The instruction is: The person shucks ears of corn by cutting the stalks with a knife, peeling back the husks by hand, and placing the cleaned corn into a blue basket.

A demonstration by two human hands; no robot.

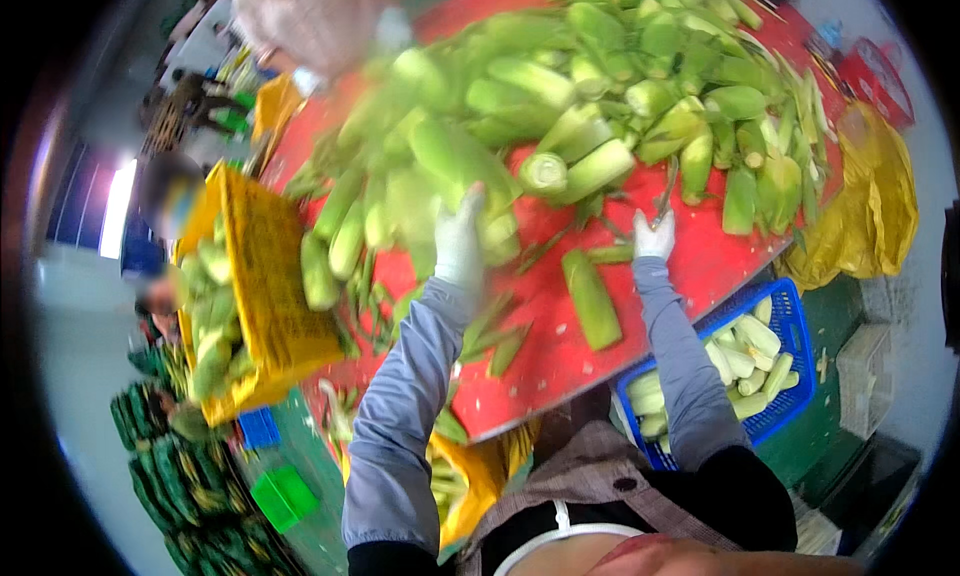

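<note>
My left hand (459,242), in a white glove, reaches into a heap of green-husked corn ears (525,81) on a red tabletop (540,366). It touches a blurred corn ear (454,156); the blur hides whether the fingers grip it. In my right hand (654,237), also gloved in white, is a small curved knife (669,186), its blade directed away from me. Between my hands and nearer my body lies a single husked ear (592,300). Trimmed pale ears (544,172) rest at the heap's near edge.
At left, a yellow crate (281,298) full of corn tilts against the table. A blue basket (799,366) of pale peeled ears stands below the right edge. Yellow sacks (862,201) hang at the right. A co-worker (315,21) stands across the table. Loose husks lie about.
</note>
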